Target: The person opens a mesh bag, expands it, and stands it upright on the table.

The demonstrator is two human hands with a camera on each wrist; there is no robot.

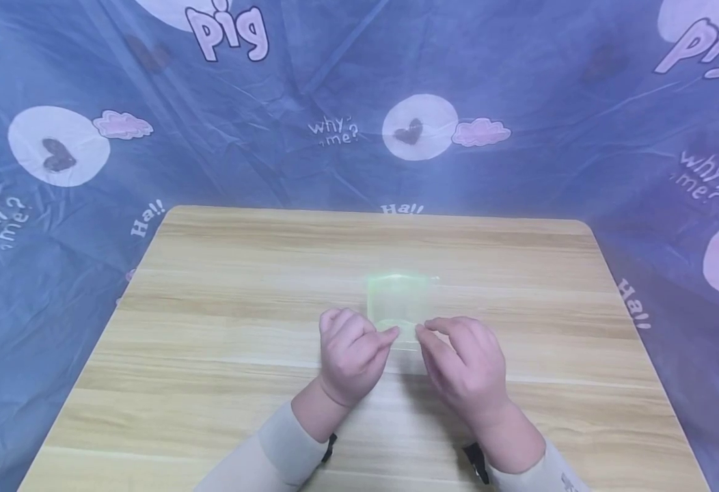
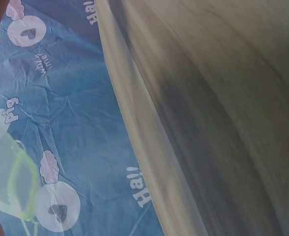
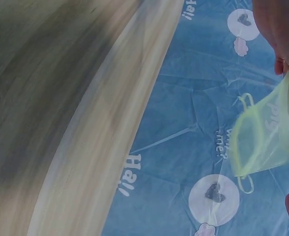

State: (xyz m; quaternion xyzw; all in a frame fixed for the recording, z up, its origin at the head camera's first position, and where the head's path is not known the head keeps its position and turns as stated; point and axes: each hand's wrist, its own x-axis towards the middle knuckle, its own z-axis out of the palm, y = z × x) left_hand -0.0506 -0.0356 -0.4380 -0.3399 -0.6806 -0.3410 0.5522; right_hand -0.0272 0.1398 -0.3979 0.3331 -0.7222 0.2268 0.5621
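A small sheer yellow-green drawstring pouch point(image 1: 399, 297) is held up over the table between my two hands. Its thin string loops point(image 3: 246, 184) stick out on both sides of the end away from me. My left hand point(image 1: 353, 352) pinches the near edge between thumb and finger, the other fingers curled. At the opposite side of that edge, my right hand point(image 1: 467, 362) pinches it likewise. The right wrist view shows the pouch spread between the fingers. In the left wrist view, only part of the pouch point(image 2: 24, 182) shows at the left border.
A light wood-grain table point(image 1: 212, 273) with rounded far corners lies under the hands. Behind and beside it hangs a blue cloth point(image 1: 304, 68) printed with words, pale circles and pink clouds. Dark straps show at both wrists.
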